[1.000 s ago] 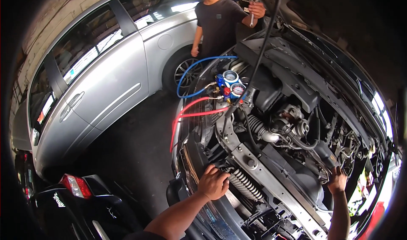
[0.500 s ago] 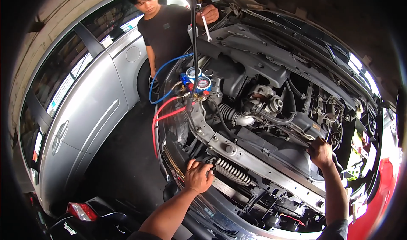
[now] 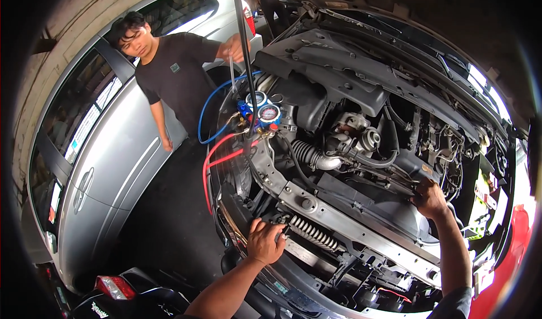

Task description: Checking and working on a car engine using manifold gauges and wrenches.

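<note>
My left hand [image 3: 266,243] rests on the front edge of a car's open engine bay, its fingers spread beside a finned metal cooler [image 3: 312,232]. Farther right, my right hand [image 3: 430,199] is closed low over the engine bay, by the black radiator shroud [image 3: 389,210]. What it grips is mostly covered by the fingers; only a thin metal-looking end shows near them. Between my arms runs the bare metal front crossmember [image 3: 350,226]. The engine's metal turbo housing [image 3: 361,135] lies beyond it.
A co-worker [image 3: 175,73] stands at the left, holding a wrench [image 3: 232,71] beside the black hood prop [image 3: 246,59]. A gauge manifold [image 3: 262,110] with a blue hose [image 3: 206,113] and red hoses [image 3: 206,172] sits on the fender. A silver car [image 3: 107,172] and a motorcycle tail light [image 3: 116,287] are left.
The co-worker has stepped left, carrying the wrench left and down toward the gauges. My right hand has stayed by the shroud, and my left hand has kept its place on the front edge.
</note>
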{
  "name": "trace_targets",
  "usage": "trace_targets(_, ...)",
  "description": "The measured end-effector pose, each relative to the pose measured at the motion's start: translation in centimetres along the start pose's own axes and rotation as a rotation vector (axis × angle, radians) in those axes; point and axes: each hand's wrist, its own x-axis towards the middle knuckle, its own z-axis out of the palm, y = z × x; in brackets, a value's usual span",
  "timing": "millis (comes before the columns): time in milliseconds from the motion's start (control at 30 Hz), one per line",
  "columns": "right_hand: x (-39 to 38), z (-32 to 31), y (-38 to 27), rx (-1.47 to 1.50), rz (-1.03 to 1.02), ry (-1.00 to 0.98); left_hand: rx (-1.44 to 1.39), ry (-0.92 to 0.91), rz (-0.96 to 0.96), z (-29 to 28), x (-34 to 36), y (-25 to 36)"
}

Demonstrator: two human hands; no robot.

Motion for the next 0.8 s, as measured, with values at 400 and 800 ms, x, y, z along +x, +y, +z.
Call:
trace_targets(400, 1.4, -1.1, -1.5, 0.010, 0.063, -0.054, -0.083, 0.060, -0.012, 0.0, 0.1, 0.3)
trace_targets(800, 2.3, -3.5, -2.3, 0.127, 0.074, -0.045, -0.813, 0.872, -0.235, -8.9, 11.0, -2.9)
